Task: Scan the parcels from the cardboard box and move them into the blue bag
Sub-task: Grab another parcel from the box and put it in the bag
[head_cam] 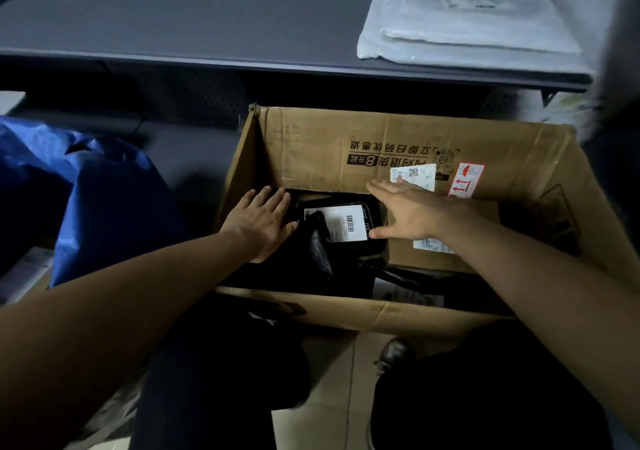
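While the box [311, 144] stands open under the shelf [207, 33], with the bag [104, 189] just left of it, its left half holds a black parcel [343, 222], label up. Left hand [263, 222] lies flat on the parcel's left edge, fingers straight and together; right hand [408, 210] reaches in palm down, fingers spread, thumb at its right edge.

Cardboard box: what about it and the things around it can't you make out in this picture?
All in the head view.
The black parcel: its left end lies under the left hand; the print on its label is too small to read.
The second label: partly covered by the right forearm.
Inside the cardboard box: dark wrappers merge in shadow, so the parcel count is unclear.
The blue bag: cut off by the left edge; opening unseen.
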A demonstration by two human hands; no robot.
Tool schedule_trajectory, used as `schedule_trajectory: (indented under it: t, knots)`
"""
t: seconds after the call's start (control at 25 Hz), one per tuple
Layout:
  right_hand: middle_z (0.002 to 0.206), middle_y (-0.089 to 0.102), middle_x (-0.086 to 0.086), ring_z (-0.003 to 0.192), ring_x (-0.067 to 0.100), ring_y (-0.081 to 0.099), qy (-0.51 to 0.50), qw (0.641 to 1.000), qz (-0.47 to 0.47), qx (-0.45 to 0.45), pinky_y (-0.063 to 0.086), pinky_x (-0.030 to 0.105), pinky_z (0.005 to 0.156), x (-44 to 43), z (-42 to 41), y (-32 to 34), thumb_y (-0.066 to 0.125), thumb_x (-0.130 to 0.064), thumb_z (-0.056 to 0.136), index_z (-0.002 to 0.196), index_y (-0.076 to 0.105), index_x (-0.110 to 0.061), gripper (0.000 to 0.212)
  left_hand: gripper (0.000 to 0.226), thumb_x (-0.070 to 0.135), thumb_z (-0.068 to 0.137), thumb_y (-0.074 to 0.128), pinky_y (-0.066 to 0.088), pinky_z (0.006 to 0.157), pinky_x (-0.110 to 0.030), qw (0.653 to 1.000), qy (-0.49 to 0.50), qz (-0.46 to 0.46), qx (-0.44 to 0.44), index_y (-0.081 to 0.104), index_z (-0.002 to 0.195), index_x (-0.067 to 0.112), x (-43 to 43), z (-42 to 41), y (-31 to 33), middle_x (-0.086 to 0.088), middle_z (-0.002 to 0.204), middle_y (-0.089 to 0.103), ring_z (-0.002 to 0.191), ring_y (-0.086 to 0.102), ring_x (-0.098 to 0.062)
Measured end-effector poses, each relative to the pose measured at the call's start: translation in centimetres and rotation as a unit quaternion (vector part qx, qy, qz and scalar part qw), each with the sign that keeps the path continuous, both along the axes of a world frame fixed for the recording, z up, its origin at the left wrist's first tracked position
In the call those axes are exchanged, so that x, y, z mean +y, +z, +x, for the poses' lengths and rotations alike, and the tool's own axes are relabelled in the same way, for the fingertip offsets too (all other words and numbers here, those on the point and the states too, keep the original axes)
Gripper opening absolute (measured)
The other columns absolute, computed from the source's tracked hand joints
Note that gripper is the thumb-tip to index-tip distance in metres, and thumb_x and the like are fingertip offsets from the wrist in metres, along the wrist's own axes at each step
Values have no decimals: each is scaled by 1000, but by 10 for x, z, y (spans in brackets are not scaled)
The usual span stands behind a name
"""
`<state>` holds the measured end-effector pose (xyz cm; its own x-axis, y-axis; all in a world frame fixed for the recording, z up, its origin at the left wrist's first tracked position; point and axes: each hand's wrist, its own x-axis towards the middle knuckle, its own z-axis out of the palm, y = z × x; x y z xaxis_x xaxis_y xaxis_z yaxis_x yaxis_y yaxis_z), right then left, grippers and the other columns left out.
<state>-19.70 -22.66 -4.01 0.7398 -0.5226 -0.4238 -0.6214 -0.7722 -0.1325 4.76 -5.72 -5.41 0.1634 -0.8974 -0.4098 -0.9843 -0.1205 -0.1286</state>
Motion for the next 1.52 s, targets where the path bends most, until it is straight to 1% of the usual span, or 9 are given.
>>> schedule_trajectory:
  t: [0.08,0.12,0.24,0.4,0.68,0.92,1.16,1.36,1.52]
  knots:
    - [168,-2,-2,154,22,4,8,1000,0,-1,-2,26,114,-5,2,-12,59,-67,88,161,-2,-22,105,68,54,104,9,-2,123,-39,1000,6,13,1,-6,159,16,-4,2,-13,-2,167,-9,154,-9,-21]
    - [168,-2,-2,154,22,4,8,1000,-2,1,-1,24,113,-8,3,-17,59,-67,88,161,-2,-22,105,67,52,105,9,-2,123,-39,1000,11,15,2,-6,159,16,-8,3,-19,-2,167,-9,153,-10,-21]
    - [168,0,0,154,22,6,7,1000,-4,21,3,27,118,-18,4,-35,61,-64,88,161,-2,-21,105,65,50,105,10,-2,123,-40,999,19,30,3,-8,158,16,-24,8,-37,-2,167,-11,153,-10,-22]
    - [168,-2,2,154,21,4,16,999,0,43,0,29,120,-31,10,-66,62,-62,89,161,-3,-18,106,66,49,106,14,-2,123,-40,998,1,56,-4,-10,158,18,-54,15,-62,-1,167,-11,154,-9,-23]
    - [168,-2,1,154,18,3,40,998,0,52,-4,26,119,-47,26,-118,66,-63,85,161,-1,-17,111,80,54,102,34,3,124,-41,996,19,83,17,-12,158,20,-95,24,-104,0,167,-12,154,-8,-24]
    - [168,-4,2,154,16,1,47,996,0,70,-2,29,123,-59,34,-143,75,-68,73,160,-5,-14,130,95,47,97,54,5,124,-41,994,30,93,47,-12,158,16,-108,21,-131,-1,167,-11,154,-7,-23]
    - [168,0,6,154,20,8,49,996,-2,78,-3,29,121,-58,41,-157,75,-72,69,160,-5,-13,135,93,48,98,49,4,125,-43,991,33,115,67,-14,157,13,-120,17,-146,-6,167,-14,154,-7,-25]
    - [168,3,8,153,24,11,58,994,-18,86,-4,28,120,-58,42,-160,69,-78,70,159,-4,-11,134,81,44,103,35,8,124,-46,992,21,112,58,-14,157,9,-123,11,-154,-10,167,-12,154,-2,-28]
    - [168,4,9,153,23,11,72,993,-26,89,-3,29,121,-59,41,-160,65,-81,70,159,-4,-9,134,75,33,105,33,11,122,-52,995,-20,94,28,-18,156,12,-120,6,-159,-14,165,-16,152,2,-41]
